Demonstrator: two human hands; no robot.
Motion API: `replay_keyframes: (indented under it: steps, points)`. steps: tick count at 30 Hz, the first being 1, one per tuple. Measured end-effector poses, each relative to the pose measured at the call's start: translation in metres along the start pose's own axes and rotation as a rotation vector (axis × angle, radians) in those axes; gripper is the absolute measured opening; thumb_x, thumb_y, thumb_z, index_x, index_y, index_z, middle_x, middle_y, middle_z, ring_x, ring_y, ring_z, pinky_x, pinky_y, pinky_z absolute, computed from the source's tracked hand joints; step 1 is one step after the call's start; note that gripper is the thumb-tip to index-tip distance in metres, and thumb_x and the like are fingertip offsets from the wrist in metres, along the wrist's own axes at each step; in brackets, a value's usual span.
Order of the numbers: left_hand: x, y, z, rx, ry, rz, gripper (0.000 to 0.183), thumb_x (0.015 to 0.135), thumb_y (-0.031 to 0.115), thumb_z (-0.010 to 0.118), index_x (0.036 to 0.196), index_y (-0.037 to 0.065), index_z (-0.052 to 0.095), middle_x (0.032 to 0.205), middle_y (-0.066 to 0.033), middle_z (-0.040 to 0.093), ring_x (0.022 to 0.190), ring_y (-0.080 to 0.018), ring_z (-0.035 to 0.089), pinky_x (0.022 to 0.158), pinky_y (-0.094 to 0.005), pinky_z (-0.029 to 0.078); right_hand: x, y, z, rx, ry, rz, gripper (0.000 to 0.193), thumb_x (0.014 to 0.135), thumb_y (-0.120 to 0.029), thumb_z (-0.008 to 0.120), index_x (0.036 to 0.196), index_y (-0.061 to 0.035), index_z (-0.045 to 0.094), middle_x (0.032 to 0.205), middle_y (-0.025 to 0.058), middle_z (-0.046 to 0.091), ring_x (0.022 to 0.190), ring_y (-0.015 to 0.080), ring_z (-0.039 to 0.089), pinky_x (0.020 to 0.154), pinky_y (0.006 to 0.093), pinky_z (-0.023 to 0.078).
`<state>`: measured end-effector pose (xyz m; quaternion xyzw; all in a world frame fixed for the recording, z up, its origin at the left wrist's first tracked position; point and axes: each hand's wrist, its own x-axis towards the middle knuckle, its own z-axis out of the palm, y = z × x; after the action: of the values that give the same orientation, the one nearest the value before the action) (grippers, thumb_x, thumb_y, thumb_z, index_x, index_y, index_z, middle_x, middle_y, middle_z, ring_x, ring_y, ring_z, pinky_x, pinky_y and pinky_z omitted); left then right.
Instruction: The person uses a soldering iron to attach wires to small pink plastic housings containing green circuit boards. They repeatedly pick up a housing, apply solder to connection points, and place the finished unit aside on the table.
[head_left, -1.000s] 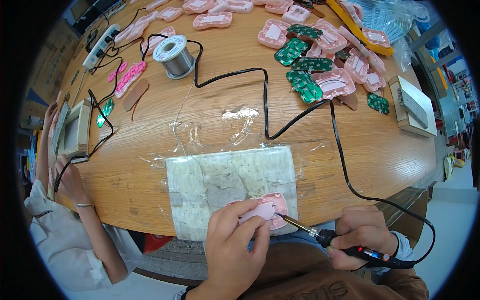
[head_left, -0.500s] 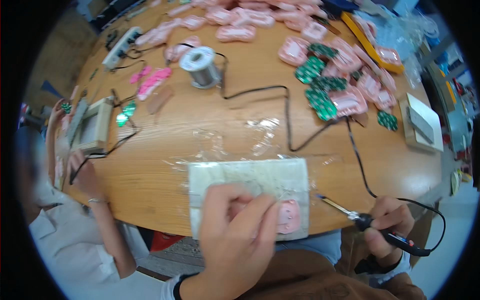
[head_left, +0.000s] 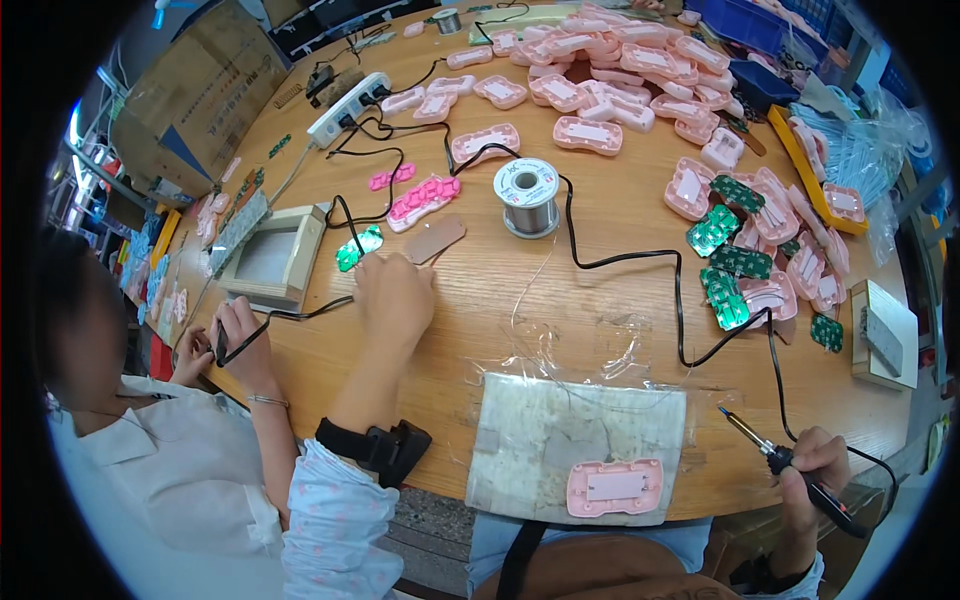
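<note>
My left hand (head_left: 395, 297) reaches over the table at the left, its fingers bent down at the lower edge of a green circuit board (head_left: 358, 248). The fingertips are hidden, so a hold on the board cannot be made out. In my right hand (head_left: 815, 470) is a soldering iron (head_left: 775, 455), its tip pointing up and left above the table. A pink plastic shell (head_left: 615, 487), open side up with a pale rectangle inside, lies on the worn whitish mat (head_left: 530, 430) before me. Neither hand touches it.
A solder wire spool (head_left: 528, 200) stands mid-table, and the black cord (head_left: 625, 258) winds past it. Pink shells (head_left: 590, 95) pile at the back. Green boards (head_left: 740, 262) lie among shells at right. A co-worker's hand (head_left: 245, 345) is close by my left arm.
My left hand has left the mat and stretched to the far left, toward the green board. The pink shell on the mat is now fully uncovered. My right hand still holds the soldering iron.
</note>
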<state>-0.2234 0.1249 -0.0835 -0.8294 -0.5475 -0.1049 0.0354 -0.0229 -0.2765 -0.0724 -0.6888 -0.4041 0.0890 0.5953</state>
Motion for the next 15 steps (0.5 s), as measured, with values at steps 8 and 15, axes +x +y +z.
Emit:
replay_keyframes:
  steps: [8,15]
  points:
    - [-0.040,0.013,-0.091,-1.230,-0.649,0.008,0.018,0.091,0.016,0.059,0.085,-0.001,0.061,0.075,-0.0105,0.069,0.059,-0.0107,0.063,0.051,-0.0200,0.044,0.018,-0.026,0.028,0.211,0.097,-0.041,0.052,0.086,-0.047,0.063,0.104,-0.0015,0.047,0.075,0.0163,0.056,0.047,0.0184,0.056,0.043,0.0256,0.050]
    - [-0.096,0.062,-0.149,-1.330,-1.265,-0.067,0.011,0.087,0.006,0.063,0.084,-0.004,0.061,0.079,-0.0150,0.070,0.061,-0.0155,0.068,0.051,-0.0184,0.047,0.055,-0.057,0.051,0.083,-0.297,-0.240,0.037,0.065,-0.012,0.086,0.096,-0.0094,0.065,0.091,0.0165,0.071,0.063,0.0206,0.065,0.057,0.0288,0.051]
